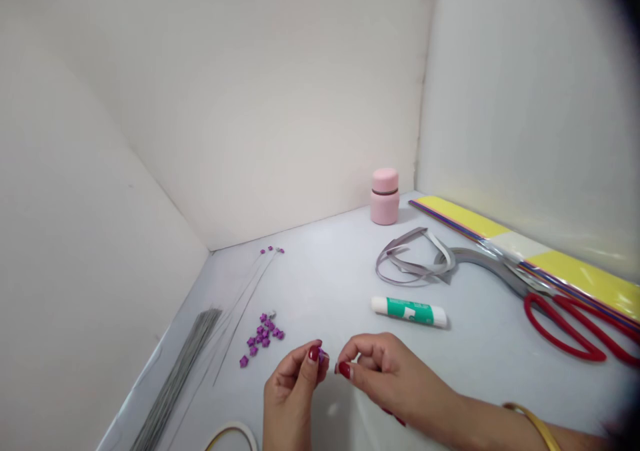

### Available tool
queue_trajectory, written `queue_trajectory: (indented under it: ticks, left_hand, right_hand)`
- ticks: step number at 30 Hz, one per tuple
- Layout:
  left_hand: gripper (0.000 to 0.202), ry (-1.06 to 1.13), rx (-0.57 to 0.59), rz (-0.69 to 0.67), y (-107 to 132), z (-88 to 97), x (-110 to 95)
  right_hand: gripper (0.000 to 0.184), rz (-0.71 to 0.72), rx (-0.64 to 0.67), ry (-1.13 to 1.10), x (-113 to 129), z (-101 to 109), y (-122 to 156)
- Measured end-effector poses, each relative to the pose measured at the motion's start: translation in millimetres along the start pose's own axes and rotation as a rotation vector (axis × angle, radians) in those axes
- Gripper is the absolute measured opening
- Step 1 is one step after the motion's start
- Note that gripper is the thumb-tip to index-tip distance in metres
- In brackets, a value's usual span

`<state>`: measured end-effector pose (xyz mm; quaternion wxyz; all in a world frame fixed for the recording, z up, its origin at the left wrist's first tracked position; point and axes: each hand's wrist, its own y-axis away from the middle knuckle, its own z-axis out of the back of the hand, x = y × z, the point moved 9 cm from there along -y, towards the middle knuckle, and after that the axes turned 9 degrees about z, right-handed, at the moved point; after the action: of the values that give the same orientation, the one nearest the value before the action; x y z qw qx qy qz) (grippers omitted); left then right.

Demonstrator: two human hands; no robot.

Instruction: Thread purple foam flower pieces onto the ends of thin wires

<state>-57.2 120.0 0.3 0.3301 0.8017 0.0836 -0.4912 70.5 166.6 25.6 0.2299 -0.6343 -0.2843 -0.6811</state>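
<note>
My left hand (295,387) is low in the middle of the view, fingers pinched on a tiny purple paper star (323,355) held between thumb and forefinger. My right hand (385,371) is just to its right, fingers curled together with the thumb tip close to the star; whether it holds anything I cannot make out. A gold bangle (533,421) sits on the right wrist. Several more purple paper stars (263,336) lie scattered on the white table (320,284) just left of my hands.
A bundle of thin grey wires (177,377) lies at the left, with a few loose wires tipped with stars (273,249). A green-and-white glue stick (409,311), curled grey paper strips (415,257), red-handled scissors (570,324), yellow paper pack (540,254), a pink jar (385,197) and a tape roll (233,434) lie around.
</note>
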Motion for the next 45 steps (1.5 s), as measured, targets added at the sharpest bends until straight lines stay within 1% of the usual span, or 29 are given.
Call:
queue_trajectory:
  ticks: [3,10,14,18,23,30,35,38,41,43,45]
  left_hand:
    - [0.029,-0.038,-0.010,-0.018,-1.3,1.4,-0.6]
    - [0.025,-0.130,-0.008,-0.053,0.9,-0.5,-5.7]
    - [0.027,-0.168,-0.029,-0.053,4.3,-1.0,-8.7]
    - [0.030,-0.202,-0.021,-0.052,5.4,-2.5,-9.2]
    - [0.027,-0.212,-0.001,-0.062,3.8,-3.4,-7.6]
    - [0.026,-0.242,-0.010,-0.078,1.7,-2.3,-7.5]
    - [0.028,-0.183,-0.009,-0.073,1.6,-1.8,-6.0]
    - [0.035,-0.141,0.001,-0.063,0.7,-1.2,-5.2]
    - [0.044,-0.127,-0.006,-0.075,-0.6,0.9,-8.0]
    - [0.039,-0.137,-0.015,-0.077,-1.5,1.4,-7.9]
    - [0.032,-0.162,0.027,-0.069,-1.4,-5.0,-2.2]
  right_hand:
    - [0.017,-0.010,0.012,0.009,3.0,0.7,-0.9]
    - [0.018,0.044,0.007,-0.004,5.5,1.8,0.3]
    - [0.016,0.057,-0.003,0.013,7.0,3.6,1.9]
    - [0.017,0.064,-0.004,0.012,7.9,3.8,1.8]
    - [0.018,0.067,-0.002,0.024,4.8,3.1,0.8]
    - [0.018,0.063,-0.005,0.010,-0.5,2.9,0.5]
    - [0.018,0.026,-0.009,0.009,-0.9,3.2,-0.5]
    - [0.020,-0.007,-0.026,-0.003,-4.3,4.2,-1.1]
    - [0.021,-0.008,-0.057,-0.040,-7.5,7.3,-2.9]
    - [0.022,0.012,-0.078,-0.092,-7.3,10.0,-5.5]
    - [0.024,0.040,-0.118,-0.156,-4.9,14.6,-9.1]
